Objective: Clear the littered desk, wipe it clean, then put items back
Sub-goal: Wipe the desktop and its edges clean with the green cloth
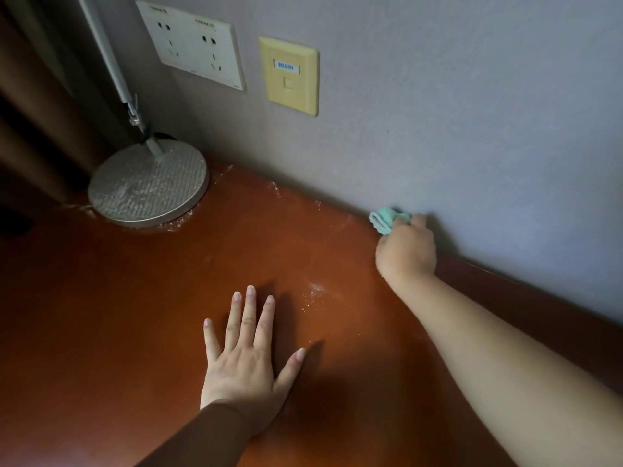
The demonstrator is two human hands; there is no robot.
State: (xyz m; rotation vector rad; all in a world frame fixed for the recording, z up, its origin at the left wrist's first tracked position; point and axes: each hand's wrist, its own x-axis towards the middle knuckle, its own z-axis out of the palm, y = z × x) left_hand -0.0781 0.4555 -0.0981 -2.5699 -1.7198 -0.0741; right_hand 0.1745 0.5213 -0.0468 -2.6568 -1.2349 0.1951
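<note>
The reddish-brown desk (pixel 141 298) fills the lower part of the head view, with pale dust streaks along its back edge and a small white speckled patch near the middle. My right hand (pixel 406 251) grips a bunched light green cloth (pixel 386 220) and holds it against the desk's back edge where it meets the wall. My left hand (pixel 247 358) lies flat on the desk with fingers spread and straight, holding nothing.
A lamp's round grey metal base (pixel 148 187) stands at the back left corner with its stem rising up. On the grey wall are a white double socket plate (pixel 195 43) and a yellowed network plate (pixel 290 75). A brown curtain hangs at far left.
</note>
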